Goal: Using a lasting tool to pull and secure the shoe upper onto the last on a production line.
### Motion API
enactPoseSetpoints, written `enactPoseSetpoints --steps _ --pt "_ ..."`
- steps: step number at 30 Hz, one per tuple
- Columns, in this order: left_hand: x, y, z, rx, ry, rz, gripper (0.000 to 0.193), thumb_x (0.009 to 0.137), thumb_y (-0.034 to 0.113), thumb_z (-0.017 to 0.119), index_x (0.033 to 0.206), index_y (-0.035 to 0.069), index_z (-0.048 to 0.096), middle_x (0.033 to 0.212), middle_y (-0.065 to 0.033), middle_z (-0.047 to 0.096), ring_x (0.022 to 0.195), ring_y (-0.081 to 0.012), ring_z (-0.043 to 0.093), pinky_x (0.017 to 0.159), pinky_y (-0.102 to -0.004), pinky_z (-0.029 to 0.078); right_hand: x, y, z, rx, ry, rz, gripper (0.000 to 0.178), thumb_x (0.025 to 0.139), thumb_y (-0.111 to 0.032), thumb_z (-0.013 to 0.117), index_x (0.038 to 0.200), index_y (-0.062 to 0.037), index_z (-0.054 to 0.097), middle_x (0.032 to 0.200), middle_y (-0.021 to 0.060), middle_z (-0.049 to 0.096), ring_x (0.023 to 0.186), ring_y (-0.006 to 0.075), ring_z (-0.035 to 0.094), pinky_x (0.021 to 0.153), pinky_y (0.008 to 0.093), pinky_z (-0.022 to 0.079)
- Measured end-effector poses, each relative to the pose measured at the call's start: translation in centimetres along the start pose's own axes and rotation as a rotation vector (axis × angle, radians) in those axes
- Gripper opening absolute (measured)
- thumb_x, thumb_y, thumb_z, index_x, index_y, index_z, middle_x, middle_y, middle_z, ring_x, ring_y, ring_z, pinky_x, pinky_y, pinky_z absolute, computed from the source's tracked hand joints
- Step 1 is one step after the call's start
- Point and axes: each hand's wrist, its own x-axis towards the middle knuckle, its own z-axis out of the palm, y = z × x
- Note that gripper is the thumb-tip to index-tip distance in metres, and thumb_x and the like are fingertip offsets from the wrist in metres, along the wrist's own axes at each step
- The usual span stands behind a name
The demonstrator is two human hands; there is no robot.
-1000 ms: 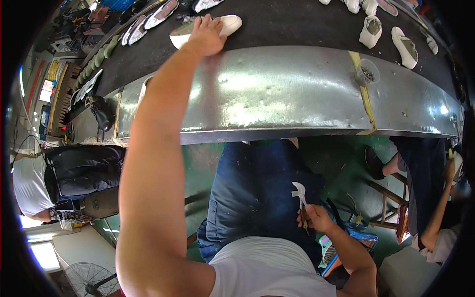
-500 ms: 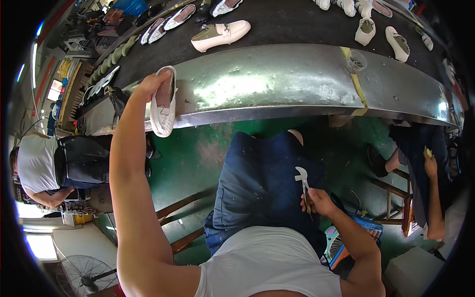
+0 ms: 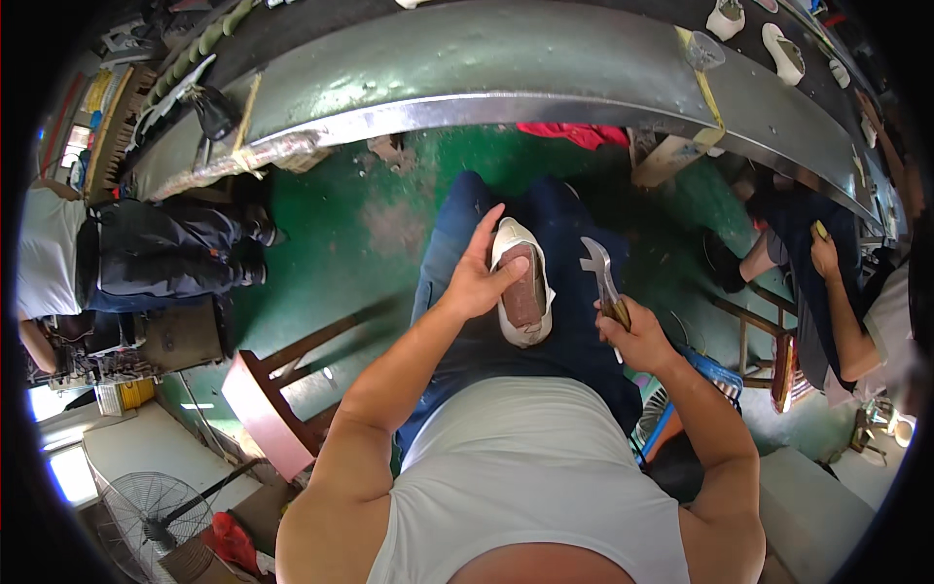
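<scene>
Over my lap, my left hand (image 3: pixel 477 277) grips a white shoe (image 3: pixel 538 251) by its side, thumb laid across the brown panel that faces up. The shoe stands lengthwise to me, its rounded near end toward my body. To its right, my right hand (image 3: pixel 637 336) is wrapped round the handles of metal lasting pincers (image 3: pixel 597 261). Their curved head points away from me, with a hammer-like stub on the left side. The pincers and the shoe are apart. My fingers hide much of the handles and the shoe's left side.
A metal-edged bench (image 3: pixel 438 58) curves across the front, with a small clear tub (image 3: pixel 705 51) and white shoes (image 3: pixel 783 54) at its right. Red cloth (image 3: pixel 574 133) hangs beneath. People work at left (image 3: pixel 146 248) and right (image 3: pixel 846 282). Wooden stools (image 3: pixel 268 409) and a fan (image 3: pixel 156 516) stand behind.
My left hand has brought the white shoe from the bench edge back and right, over my lap. The pincers have risen slightly in view, still in my right hand. The view has tilted down.
</scene>
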Motion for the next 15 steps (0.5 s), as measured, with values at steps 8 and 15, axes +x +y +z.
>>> enactPoseSetpoints --steps 8,15 --pt "-0.3 -0.7 -0.3 0.133 -0.122 -0.104 0.064 0.102 0.031 0.057 0.155 0.018 0.023 0.127 -0.0048 0.053 0.119 -0.0156 0.049 0.105 -0.0342 0.04 -0.1 -4.5 1.9 -0.211 -0.225 -0.016 0.031 0.096 -0.018 0.061 0.122 -0.0006 0.061 0.094 0.0049 0.069 0.077 0.0105 0.06 0.072 0.0284 0.052" --pt "0.5 -1.2 -0.5 0.274 -0.135 -0.01 0.06 0.103 0.031 0.055 0.152 0.009 0.029 0.126 -0.0083 0.057 0.119 -0.0186 0.052 0.106 -0.0334 0.041 2.6 -4.9 2.3 0.202 -0.375 0.121 0.024 0.099 -0.016 0.056 0.118 -0.0012 0.06 0.096 0.0055 0.066 0.085 0.0122 0.061 0.072 0.03 0.053"
